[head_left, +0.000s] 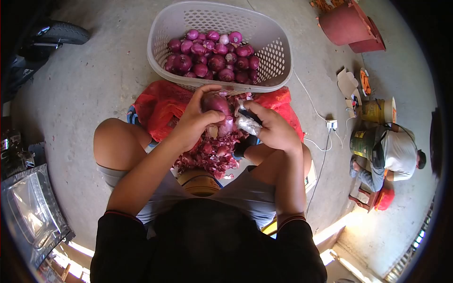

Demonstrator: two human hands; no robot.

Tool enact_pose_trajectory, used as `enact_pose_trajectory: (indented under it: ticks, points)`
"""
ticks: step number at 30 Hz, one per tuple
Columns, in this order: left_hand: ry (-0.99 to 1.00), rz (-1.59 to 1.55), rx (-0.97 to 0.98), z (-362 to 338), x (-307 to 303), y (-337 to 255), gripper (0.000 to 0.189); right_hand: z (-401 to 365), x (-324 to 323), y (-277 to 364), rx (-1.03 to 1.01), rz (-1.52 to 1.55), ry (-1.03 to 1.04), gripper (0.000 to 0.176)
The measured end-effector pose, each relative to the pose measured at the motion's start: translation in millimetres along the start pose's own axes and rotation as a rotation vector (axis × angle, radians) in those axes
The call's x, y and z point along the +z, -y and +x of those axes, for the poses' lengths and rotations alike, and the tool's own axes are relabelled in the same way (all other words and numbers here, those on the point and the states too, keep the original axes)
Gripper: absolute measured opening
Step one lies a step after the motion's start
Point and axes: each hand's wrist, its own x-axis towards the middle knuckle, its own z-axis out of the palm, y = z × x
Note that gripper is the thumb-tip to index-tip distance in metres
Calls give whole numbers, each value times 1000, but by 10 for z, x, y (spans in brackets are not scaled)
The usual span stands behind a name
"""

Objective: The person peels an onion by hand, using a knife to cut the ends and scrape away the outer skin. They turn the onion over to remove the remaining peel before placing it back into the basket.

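A large red onion (215, 103) is gripped between the thumb and fingers of my left hand (192, 118). From its lower side hangs a piece of purple skin (226, 125). Just right of it, my right hand (276, 129) is closed round a small black-handled tool (250, 114); its working end is hard to make out, and something whitish and crinkled shows by the fingers. Beneath both hands lies a heap of red onion skins (210, 158) between my knees. Beyond them, a grey perforated basket (158, 35) holds many red onions (217, 62).
A red mesh bag (160, 111) lies under the basket's near side. To the right are a power strip (331, 124) with cables, a yellow bucket (375, 111) and a seated person (398, 153). A motorbike wheel (66, 33) stands far left; a red pot (344, 23) sits upper right.
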Motion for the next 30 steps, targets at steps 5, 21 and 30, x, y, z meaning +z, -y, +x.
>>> enact_pose_trajectory:
  ticks: [5,21,30]
  points:
    - [-27,-253,21,37,-26,85,49,-24,-18,55,1,-1,-104,41]
    - [90,-776,-12,21,9,-90,39,115,299,36,-200,-52,-246,67]
    - [84,-825,-39,5,30,-96,40,127,335,14,-191,-148,-250,68]
